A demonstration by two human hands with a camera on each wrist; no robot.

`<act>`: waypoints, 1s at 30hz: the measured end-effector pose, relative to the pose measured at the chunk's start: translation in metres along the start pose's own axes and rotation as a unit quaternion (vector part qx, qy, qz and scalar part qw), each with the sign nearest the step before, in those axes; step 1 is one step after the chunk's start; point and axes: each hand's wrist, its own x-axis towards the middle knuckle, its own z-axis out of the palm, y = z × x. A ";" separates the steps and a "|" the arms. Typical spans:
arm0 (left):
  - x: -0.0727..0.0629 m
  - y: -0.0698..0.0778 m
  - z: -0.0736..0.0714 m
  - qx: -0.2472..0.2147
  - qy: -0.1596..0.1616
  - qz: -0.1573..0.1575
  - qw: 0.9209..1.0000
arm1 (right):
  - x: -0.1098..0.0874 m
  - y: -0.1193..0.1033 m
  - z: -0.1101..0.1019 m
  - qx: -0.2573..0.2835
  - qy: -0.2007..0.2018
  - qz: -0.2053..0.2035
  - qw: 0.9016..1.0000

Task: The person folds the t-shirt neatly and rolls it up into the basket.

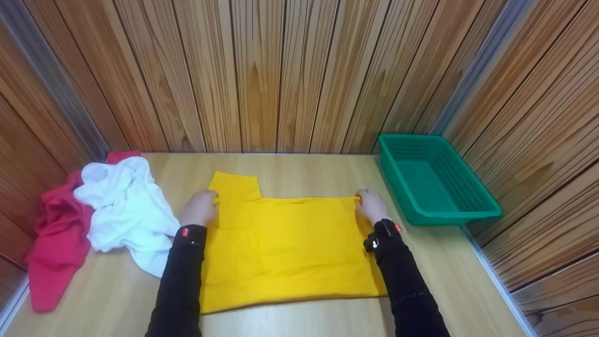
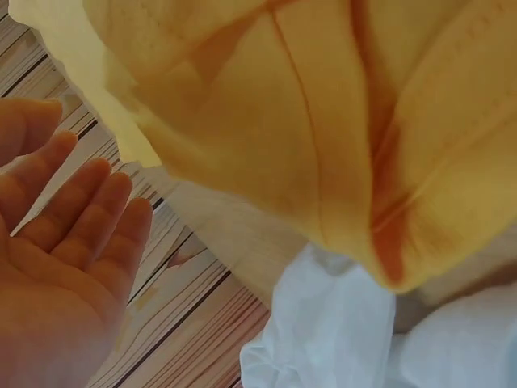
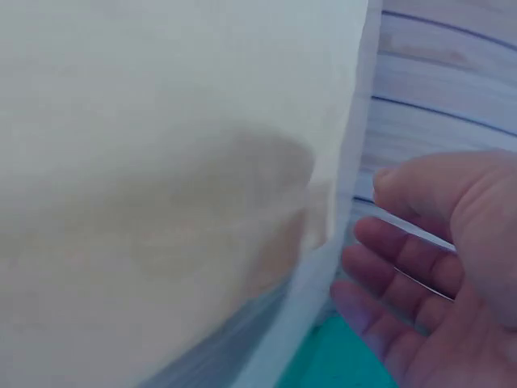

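A yellow garment (image 1: 290, 248) lies folded flat on the table, a sleeve-like flap (image 1: 236, 185) jutting out at its far left. My left hand (image 1: 200, 208) is at its left edge beside the flap. In the left wrist view this hand (image 2: 73, 242) has its fingers extended and apart, nothing between them, with the yellow cloth (image 2: 258, 121) alongside. At the garment's far right corner is my right hand (image 1: 372, 206), fingertips right at the edge. The right wrist view shows that hand (image 3: 436, 267) with thumb and loosely bent fingers apart, no cloth between them.
A white cloth (image 1: 126, 210) lies crumpled on the left, partly over a red one (image 1: 61, 243). The green basket (image 1: 440, 178) stands at the back right. Wood-plank walls (image 1: 257, 75) close off the table (image 1: 309, 173) at the back and sides.
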 end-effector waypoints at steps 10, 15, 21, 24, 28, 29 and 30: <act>-0.002 -0.004 0.006 -0.026 0.015 -0.025 0.999 | 0.010 0.003 0.011 0.007 -0.028 0.081 0.996; -0.001 -0.003 0.012 -0.028 0.012 -0.036 0.999 | 0.010 0.003 0.013 0.000 -0.028 0.097 0.995; 0.000 -0.005 0.015 -0.022 0.007 -0.054 0.998 | 0.011 0.006 0.016 -0.002 -0.021 0.102 0.995; -0.001 -0.007 0.016 -0.023 0.008 -0.054 0.998 | 0.012 0.008 0.018 -0.005 -0.022 0.100 0.995; -0.002 -0.005 0.016 -0.005 0.013 -0.038 0.999 | 0.011 0.011 0.018 -0.006 -0.017 0.085 0.996; -0.002 -0.004 0.015 0.001 0.014 -0.035 0.999 | 0.011 0.012 0.019 -0.005 -0.017 0.082 0.996; -0.002 -0.004 0.015 0.008 0.014 -0.031 0.999 | 0.011 0.012 0.019 -0.005 -0.017 0.079 0.997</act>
